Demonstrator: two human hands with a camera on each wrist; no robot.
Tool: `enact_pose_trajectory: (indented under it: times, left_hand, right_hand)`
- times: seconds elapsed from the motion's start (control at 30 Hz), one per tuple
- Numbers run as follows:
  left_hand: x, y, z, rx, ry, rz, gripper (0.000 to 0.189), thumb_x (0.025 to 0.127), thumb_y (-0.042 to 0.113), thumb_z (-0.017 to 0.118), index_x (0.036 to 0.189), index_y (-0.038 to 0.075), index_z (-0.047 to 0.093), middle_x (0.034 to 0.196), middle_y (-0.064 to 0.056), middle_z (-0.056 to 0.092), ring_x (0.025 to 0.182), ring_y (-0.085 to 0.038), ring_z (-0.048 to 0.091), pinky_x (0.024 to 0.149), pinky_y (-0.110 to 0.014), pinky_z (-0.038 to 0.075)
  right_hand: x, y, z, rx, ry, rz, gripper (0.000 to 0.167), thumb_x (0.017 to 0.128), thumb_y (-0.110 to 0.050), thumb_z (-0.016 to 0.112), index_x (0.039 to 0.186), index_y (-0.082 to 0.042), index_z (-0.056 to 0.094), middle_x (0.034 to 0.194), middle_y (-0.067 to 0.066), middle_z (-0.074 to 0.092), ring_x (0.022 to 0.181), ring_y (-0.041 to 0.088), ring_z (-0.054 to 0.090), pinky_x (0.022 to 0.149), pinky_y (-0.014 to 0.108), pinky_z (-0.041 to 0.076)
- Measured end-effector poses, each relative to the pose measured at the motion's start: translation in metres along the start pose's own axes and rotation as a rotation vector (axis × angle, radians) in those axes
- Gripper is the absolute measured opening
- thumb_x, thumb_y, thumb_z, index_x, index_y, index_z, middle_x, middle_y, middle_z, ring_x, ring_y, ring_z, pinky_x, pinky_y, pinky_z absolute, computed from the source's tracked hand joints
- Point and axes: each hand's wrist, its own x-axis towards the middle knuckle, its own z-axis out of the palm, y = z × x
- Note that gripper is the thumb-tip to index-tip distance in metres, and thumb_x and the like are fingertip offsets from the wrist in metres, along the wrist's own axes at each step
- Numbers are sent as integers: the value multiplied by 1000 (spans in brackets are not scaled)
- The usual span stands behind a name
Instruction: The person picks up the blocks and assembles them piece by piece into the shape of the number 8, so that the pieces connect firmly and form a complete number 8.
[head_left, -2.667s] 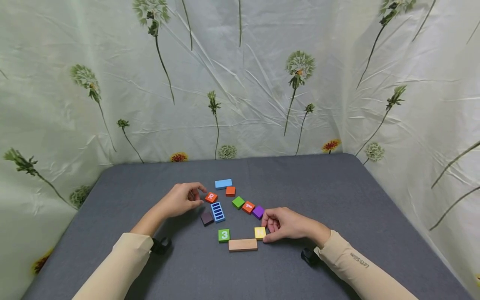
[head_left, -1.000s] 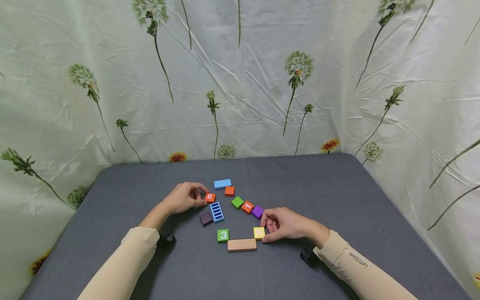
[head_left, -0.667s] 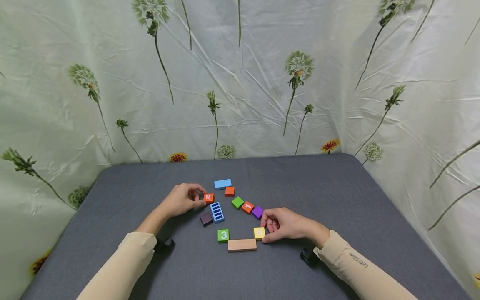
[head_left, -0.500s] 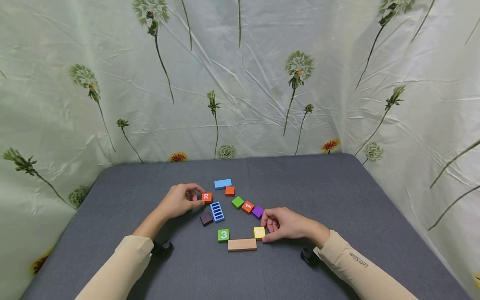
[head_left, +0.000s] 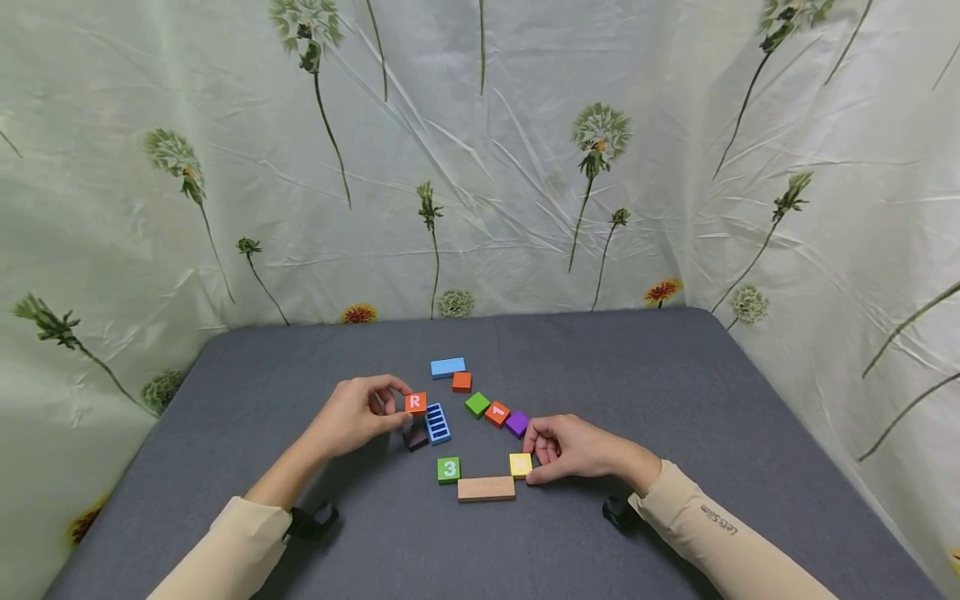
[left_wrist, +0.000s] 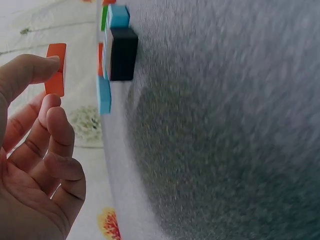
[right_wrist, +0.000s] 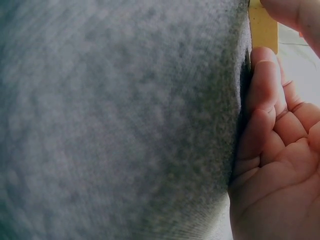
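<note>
My left hand pinches an orange letter block marked R between thumb and fingertips. In the left wrist view the block is held up off the table, apart from the other pieces. Under it in the head view lies a dark block, partly covered, beside a blue block with dark bars. My right hand rests on the table, thumb and finger at the edges of a yellow block. In the right wrist view the thumb and a finger lie on either side of that yellow block.
A green 3 block and a plain wooden plank adjoin near the yellow block. A slanted row holds a green block, an orange 1 block and a purple block. Farther back are an orange block and a light-blue plank.
My left hand reached the R block, took hold of it, drew it left, then raised it toward me over the dark block. The right hand stays at the yellow block.
</note>
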Motion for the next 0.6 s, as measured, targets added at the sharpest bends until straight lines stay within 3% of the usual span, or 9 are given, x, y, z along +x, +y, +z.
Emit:
enact_pose_trajectory:
  times: [0.4,0.6]
  left_hand:
    - [-25,23,11,-12,14,38,23,89,18,89,108,21,76,81,7,60,67,-8,56,58,-25,46]
    - [-39,30,21,-40,-9,68,23,88,17,89,106,22,75,82,7,60,70,-6,58,59,-25,48]
  right_hand:
    - [0,-1,0,1,-1,-6,31,86,-23,90,101,-12,65,79,-9,59,69,0,52,63,17,42]
    - [-1,-1,0,0,1,-9,31,87,-22,90,101,-12,65,79,-9,59,69,0,52,63,17,42]
